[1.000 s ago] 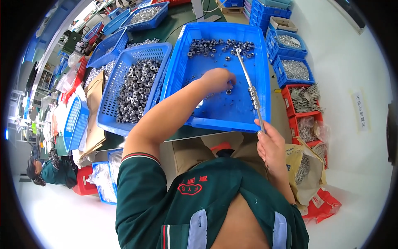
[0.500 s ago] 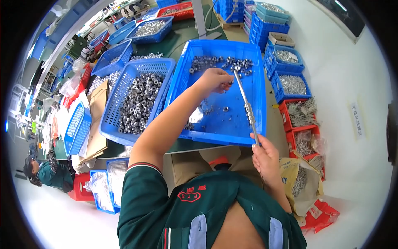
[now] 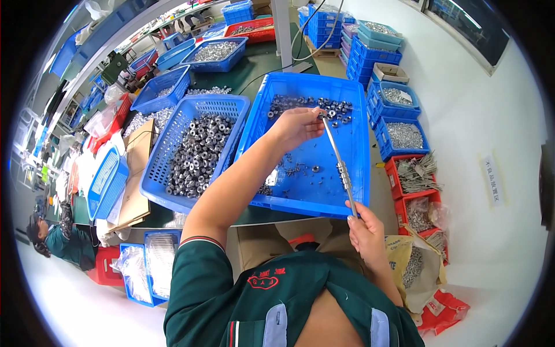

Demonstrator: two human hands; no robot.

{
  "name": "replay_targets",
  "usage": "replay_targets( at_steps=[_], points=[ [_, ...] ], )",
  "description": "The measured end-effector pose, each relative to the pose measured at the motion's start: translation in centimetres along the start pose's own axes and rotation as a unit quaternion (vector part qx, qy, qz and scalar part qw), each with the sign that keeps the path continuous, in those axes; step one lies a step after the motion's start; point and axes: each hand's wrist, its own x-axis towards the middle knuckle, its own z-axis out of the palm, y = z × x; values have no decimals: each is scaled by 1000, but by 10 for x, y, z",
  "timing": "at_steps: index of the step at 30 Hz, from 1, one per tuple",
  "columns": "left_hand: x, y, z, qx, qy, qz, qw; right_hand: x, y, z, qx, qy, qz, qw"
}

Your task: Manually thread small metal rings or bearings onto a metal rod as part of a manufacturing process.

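My right hand (image 3: 366, 230) is closed around the lower end of a thin metal rod (image 3: 332, 141), which slants up and away over a blue plastic tray (image 3: 324, 199). Several small metal rings (image 3: 344, 175) are threaded on the rod's lower half. At the rod's far tip, my left hand (image 3: 299, 125) pinches a small dark metal ring (image 3: 322, 115) between thumb and fingers. Whether the tip is inside that ring is too small to tell. Loose rings (image 3: 338, 108) lie across the tray's far end, with small bits scattered around its middle.
Left of the tray stands a blue perforated basket (image 3: 155, 168) heaped with metal rings. Cardboard sheets (image 3: 137, 168) lean beside it. Along the right side are stacked blue crates (image 3: 404, 151) and red bins (image 3: 399, 184) of metal parts. Another person (image 3: 63, 243) sits far left.
My left hand has brought its ring against the rod's tip, where before there was a gap. The rod's tip has dropped slightly toward me and left. The whole view has shifted a little.
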Motion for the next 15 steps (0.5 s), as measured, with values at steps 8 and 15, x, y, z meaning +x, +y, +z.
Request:
replay_targets(
  at_steps=[8, 15],
  points=[
    [-5, 3, 0, -7, -35, -8, 999, -2, 3, 2, 1, -3, -5, 1000],
    [-14, -9, 18, 117, -95, -91, 984, -2, -2, 2, -9, 22, -16, 1000]
  ],
)
